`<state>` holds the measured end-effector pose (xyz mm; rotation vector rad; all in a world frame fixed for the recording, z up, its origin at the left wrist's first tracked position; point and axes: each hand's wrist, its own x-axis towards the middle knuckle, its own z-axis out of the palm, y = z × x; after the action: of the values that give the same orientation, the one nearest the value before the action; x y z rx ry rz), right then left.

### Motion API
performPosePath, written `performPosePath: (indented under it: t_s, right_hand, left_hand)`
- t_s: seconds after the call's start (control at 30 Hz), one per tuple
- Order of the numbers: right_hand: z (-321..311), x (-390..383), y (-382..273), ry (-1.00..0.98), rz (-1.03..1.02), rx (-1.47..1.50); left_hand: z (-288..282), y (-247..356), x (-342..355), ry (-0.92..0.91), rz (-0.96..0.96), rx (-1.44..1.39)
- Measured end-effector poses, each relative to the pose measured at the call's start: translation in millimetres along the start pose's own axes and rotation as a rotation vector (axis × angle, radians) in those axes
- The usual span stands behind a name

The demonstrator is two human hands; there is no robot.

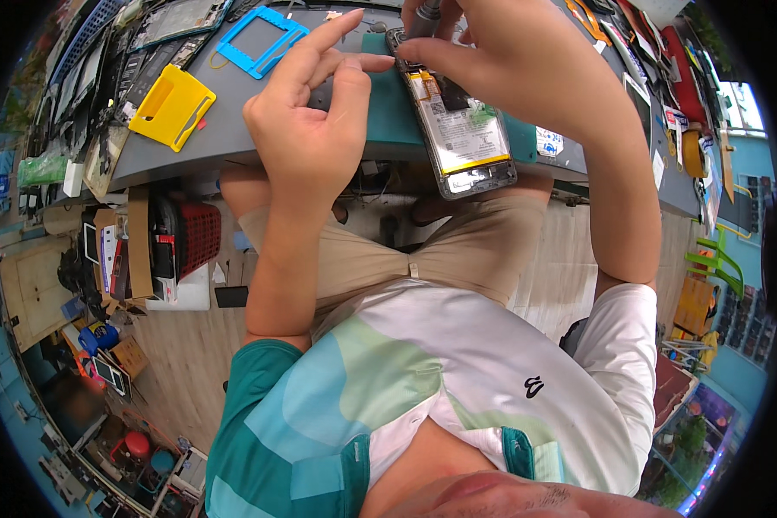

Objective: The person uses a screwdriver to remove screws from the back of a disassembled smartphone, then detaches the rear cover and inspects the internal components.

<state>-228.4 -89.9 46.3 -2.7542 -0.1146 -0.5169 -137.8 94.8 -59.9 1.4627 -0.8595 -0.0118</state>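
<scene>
An opened phone (pixel 466 129), its battery and metal innards exposed, lies tilted on a teal mat (pixel 388 116) at the desk's near edge. My right hand (pixel 483 60) grips a dark metallic cylindrical tool (pixel 426 19), probably a screwdriver, over the phone's top end; its tip is hidden by my fingers. My left hand (pixel 311 108) hovers left of the phone, index finger stretched out and another finger reaching to the phone's top edge, with nothing visible held.
A yellow holder (pixel 171 107) and blue frame (pixel 259 41) sit left on the grey desk (pixel 198 164), beside piled phone parts (pixel 78 86). More clutter crowds the right. Below are my legs, boxes (pixel 121 259), a red basket (pixel 198 233) and a green stool (pixel 716 259).
</scene>
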Motion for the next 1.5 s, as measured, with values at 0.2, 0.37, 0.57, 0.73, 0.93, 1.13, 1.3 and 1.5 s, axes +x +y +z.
performPosePath:
  t_s: [0.2, 0.37, 0.57, 0.73, 0.93, 1.13, 1.3, 1.5]
  right_hand:
    - [-1.3, 1.1, -10.7, 0.041, 0.059, -0.046]
    - [2.3, -0.9, -2.0, 0.057, 0.001, -0.063]
    - [1.4, 0.0, -39.1, 0.14, 0.076, 0.037]
    - [-3.5, 4.2, -4.9, -0.028, -0.031, 0.024]
    - [-11.2, 1.3, -23.1, 0.015, 0.06, 0.191]
    - [4.4, 8.9, -7.2, 0.018, 0.051, -0.086]
    - [7.8, -1.8, -2.8, 0.122, -0.085, 0.055]
    - [14.0, -0.3, 0.7, 0.165, -0.049, -0.046]
  left_hand:
    - [2.4, -4.4, 0.9, 0.024, 0.055, -0.034]
    - [2.5, 0.3, 0.5, 0.014, 0.032, -0.004]
    - [2.7, -4.9, -0.3, 0.049, 0.07, 0.012]
    - [5.0, -2.3, 1.3, 0.062, 0.056, -0.045]
    - [6.9, 0.3, 1.5, 0.094, 0.029, -0.062]
    - [9.2, -4.3, 0.2, 0.124, 0.028, -0.091]
    - [7.2, 1.4, 1.1, 0.087, 0.048, -0.033]
    - [8.9, 1.2, 0.8, 0.078, 0.027, -0.052]
